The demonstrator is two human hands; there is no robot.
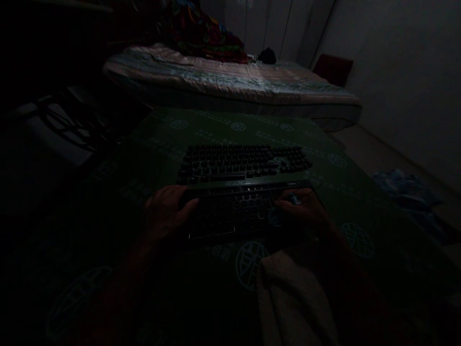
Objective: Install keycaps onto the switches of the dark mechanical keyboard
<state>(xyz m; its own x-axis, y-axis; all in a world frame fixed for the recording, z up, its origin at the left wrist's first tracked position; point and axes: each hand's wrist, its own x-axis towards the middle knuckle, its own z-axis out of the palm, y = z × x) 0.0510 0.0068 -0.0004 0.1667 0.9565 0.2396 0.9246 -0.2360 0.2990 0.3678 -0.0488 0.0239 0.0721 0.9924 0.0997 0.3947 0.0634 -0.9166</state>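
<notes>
A black keyboard base (216, 218) lies on the green table in front of me, largely without its keycaps. My left hand (169, 206) grips its left end, the thumb resting on top near the corner. Over the right part of the base, my right hand (300, 204) is closed around a thin-shafted tool (295, 198) with a shiny, bluish handle end. The dim light hides the tool's exact kind and whether its tip touches the base. Just beyond the base, loose black keycaps (226, 161) are laid out in keyboard order.
A beige cloth (293, 298) lies at the near side, right of centre. The green table covering (151, 158) carries pale printed globes and lettering. Behind it stands a bed (230, 79) with a dark red patterned blanket (205, 36). Bluish fabric (406, 192) lies on the floor at right.
</notes>
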